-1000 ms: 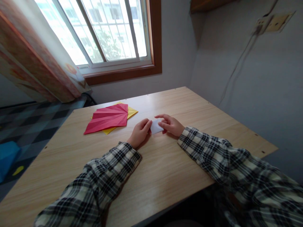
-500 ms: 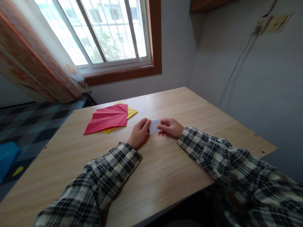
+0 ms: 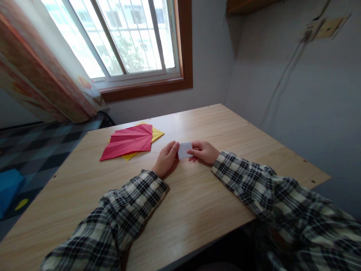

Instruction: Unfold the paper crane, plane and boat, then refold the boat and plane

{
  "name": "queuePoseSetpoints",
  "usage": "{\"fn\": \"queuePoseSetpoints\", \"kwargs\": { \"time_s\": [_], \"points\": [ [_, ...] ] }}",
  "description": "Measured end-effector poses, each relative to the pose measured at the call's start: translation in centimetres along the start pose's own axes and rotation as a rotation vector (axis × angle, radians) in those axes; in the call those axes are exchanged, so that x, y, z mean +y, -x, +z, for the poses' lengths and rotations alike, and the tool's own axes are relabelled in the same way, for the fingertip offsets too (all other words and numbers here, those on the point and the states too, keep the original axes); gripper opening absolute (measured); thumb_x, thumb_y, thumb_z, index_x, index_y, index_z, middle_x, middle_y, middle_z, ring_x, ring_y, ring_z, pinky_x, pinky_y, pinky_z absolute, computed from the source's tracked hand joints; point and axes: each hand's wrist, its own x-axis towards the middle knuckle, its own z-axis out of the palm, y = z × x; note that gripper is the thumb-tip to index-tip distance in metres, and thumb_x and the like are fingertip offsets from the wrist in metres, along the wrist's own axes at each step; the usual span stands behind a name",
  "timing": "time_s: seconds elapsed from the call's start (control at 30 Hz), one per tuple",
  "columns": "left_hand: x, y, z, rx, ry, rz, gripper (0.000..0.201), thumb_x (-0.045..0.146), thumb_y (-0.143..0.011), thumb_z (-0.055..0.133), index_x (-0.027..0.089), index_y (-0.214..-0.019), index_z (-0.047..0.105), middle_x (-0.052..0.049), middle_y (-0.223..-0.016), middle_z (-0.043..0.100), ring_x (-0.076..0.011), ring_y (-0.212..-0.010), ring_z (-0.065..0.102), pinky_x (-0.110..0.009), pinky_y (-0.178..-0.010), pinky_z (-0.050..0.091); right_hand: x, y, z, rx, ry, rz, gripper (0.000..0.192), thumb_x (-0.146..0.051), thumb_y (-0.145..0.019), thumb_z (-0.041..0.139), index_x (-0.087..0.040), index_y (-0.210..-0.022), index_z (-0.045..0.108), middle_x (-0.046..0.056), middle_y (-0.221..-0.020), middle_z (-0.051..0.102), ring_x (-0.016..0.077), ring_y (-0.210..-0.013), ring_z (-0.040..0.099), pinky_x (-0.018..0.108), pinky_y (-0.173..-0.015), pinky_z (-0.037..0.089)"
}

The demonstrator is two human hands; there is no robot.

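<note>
Your two checked sleeves (image 3: 118, 214) reach from the near edge of the tabletop (image 3: 197, 210) toward its middle. Your left hand (image 3: 166, 159) rests on the tabletop with its fingers (image 3: 173, 147) curled closed against the left edge of the white folded paper (image 3: 184, 150). Your right hand (image 3: 203, 151) meets the paper from the right; its thumb and forefinger are pinched closed on the right edge. The paper is thus held between both sets of fingers, standing roughly upright just above the tabletop, its flat face turned toward you. Whether its lower edge touches the surface cannot be determined. Farther and to the left, well apart from your hands, a pleated red paper (image 3: 128, 142) lies flat on top of a yellow paper (image 3: 156, 133). Beyond the far edge is the window (image 3: 126, 37).
</note>
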Motion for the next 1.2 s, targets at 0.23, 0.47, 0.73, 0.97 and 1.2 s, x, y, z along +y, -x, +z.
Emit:
{"fn": "queuePoseSetpoints", "kwargs": {
  "time_s": [0.23,0.47,0.73,0.97,1.2],
  "points": [
    [1.2,0.3,0.0,-0.177,-0.057,0.025,0.033,0.049,-0.088,0.058,0.017,-0.085,0.060,-0.001,-0.071,0.061,-0.0137,-0.063,0.054,-0.026,-0.060,0.044,-0.2,-0.1,0.0,0.077,0.072,-0.096,0.036,-0.048,-0.086,0.067,-0.013,-0.092,0.065,0.001,-0.067,0.067,0.0113,-0.059,0.063,0.023,-0.055,0.053],
    [1.3,0.3,-0.1,-0.164,-0.117,0.060,0.030,0.046,-0.089,0.058,0.017,-0.084,0.062,-0.001,-0.068,0.062,-0.0134,-0.061,0.054,-0.026,-0.059,0.044,-0.2,-0.1,0.1,0.064,0.065,-0.103,0.036,-0.050,-0.086,0.067,-0.014,-0.091,0.064,0.000,-0.064,0.065,0.0112,-0.056,0.061,0.024,-0.054,0.053],
    [1.1,0.3,0.0,-0.105,-0.135,0.070,0.031,0.047,-0.090,0.056,0.017,-0.084,0.060,0.000,-0.067,0.060,-0.0133,-0.060,0.054,-0.025,-0.057,0.043,-0.1,-0.2,0.2,0.052,-0.034,-0.043,0.044,-0.057,-0.080,0.070,-0.015,-0.091,0.062,0.000,-0.064,0.066,0.0111,-0.056,0.062,0.023,-0.054,0.052],
    [0.6,0.2,0.0,-0.032,-0.099,0.060,0.035,0.051,-0.091,0.053,0.018,-0.083,0.058,0.000,-0.067,0.059,-0.0130,-0.060,0.054,-0.025,-0.059,0.043,-0.2,-0.1,0.1,0.046,0.007,-0.019,0.045,-0.061,-0.079,0.069,-0.018,-0.074,0.057,0.000,-0.064,0.067,0.0110,-0.056,0.061,0.025,-0.056,0.052],
    [0.6,0.2,0.0,-0.025,-0.082,0.056,0.034,0.049,-0.095,0.049,0.019,-0.080,0.055,0.002,-0.067,0.058,-0.0122,-0.059,0.052,-0.025,-0.059,0.042,-0.4,0.0,0.1,0.038,0.098,-0.031,0.044,-0.059,-0.081,0.066,-0.018,-0.069,0.054,0.000,-0.059,0.064,0.0112,-0.053,0.059,0.024,-0.054,0.048]
  ]
}}
